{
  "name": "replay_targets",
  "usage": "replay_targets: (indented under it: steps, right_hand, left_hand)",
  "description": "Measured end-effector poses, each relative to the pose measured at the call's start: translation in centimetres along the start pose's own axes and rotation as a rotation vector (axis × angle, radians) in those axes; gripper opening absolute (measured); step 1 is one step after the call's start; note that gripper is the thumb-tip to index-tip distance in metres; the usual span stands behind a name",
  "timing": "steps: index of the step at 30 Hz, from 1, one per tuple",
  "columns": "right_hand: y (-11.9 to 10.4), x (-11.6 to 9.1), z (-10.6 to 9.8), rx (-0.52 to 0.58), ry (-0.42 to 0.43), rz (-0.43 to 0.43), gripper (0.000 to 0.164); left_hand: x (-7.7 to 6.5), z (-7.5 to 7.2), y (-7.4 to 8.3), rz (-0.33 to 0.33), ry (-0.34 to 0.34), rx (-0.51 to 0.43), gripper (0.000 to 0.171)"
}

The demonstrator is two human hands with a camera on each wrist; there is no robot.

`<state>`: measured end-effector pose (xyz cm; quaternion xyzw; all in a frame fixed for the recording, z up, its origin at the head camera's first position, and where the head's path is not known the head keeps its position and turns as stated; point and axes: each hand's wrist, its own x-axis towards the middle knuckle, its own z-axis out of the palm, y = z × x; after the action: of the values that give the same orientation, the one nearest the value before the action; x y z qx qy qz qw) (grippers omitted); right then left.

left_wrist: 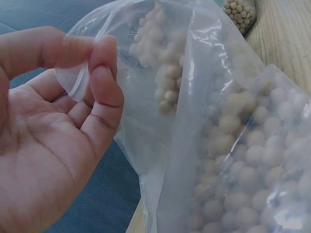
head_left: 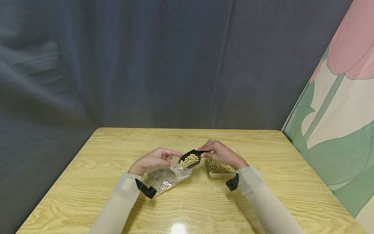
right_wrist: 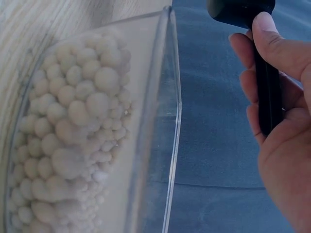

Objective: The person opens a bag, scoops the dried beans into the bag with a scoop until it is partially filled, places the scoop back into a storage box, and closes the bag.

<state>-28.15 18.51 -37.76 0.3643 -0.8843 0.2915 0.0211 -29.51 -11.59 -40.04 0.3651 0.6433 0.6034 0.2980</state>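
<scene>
My left hand (head_left: 155,160) pinches the rim of a clear plastic bag (left_wrist: 167,160) between thumb and fingers. Pale round beans, like soybeans, fill the lower part of the bag, which lies on the table. A black scoop (head_left: 197,159) heaped with beans (head_left: 188,160) is held by its handle in my right hand (head_left: 219,152). The scoop's front tips into the bag's mouth, and beans show behind the film in the left wrist view. Under my right hand stands a clear box (right_wrist: 167,111) partly filled with the same beans (right_wrist: 63,126).
The wood-grain table (head_left: 96,175) carries the bag on the left and the box on the right. A dark curtain (head_left: 152,65) hangs behind it. A wall with a painted flower (head_left: 347,107) rises along the right side.
</scene>
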Motion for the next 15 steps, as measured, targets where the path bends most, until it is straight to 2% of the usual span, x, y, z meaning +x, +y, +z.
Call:
replay_targets:
  steps: [15]
  right_hand:
    - [-0.65,0.29,-0.49,-0.065,-0.025,-0.038,0.029]
  left_hand:
    - [-0.01,-0.11,-0.03,-0.002,0.001,0.021,0.053]
